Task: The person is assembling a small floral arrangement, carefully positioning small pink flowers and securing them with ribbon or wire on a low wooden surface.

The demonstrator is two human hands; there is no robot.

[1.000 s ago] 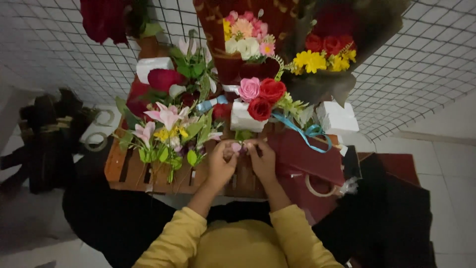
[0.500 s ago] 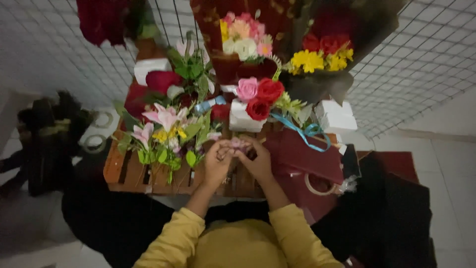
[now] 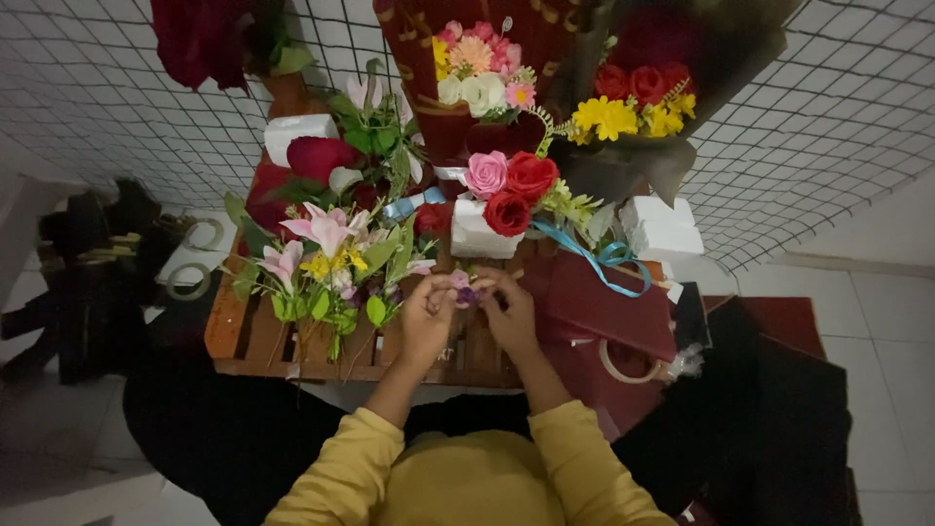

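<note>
My left hand (image 3: 427,317) and my right hand (image 3: 508,310) meet over a wooden slatted crate (image 3: 261,336), fingertips together on a small pink and purple flower piece (image 3: 464,289). Both sleeves are yellow. Just beyond my fingers stands a white foam block (image 3: 481,239) with a pink rose (image 3: 485,173) and red roses (image 3: 519,195) stuck in it, a blue ribbon (image 3: 596,258) trailing to its right. To the left of my left hand lies a bunch of pink lilies and yellow flowers with green leaves (image 3: 326,258).
Dark red wrapped bouquets (image 3: 477,68) and a yellow and red bouquet (image 3: 633,102) lean on a white wire mesh (image 3: 838,127) behind. A maroon paper sheet (image 3: 609,312), tape roll (image 3: 628,360), more foam blocks (image 3: 662,229) and tape rolls (image 3: 190,282) lie around.
My hands have stayed at the same spot on the crate, fingers still working the small flower piece. Nothing else has visibly moved.
</note>
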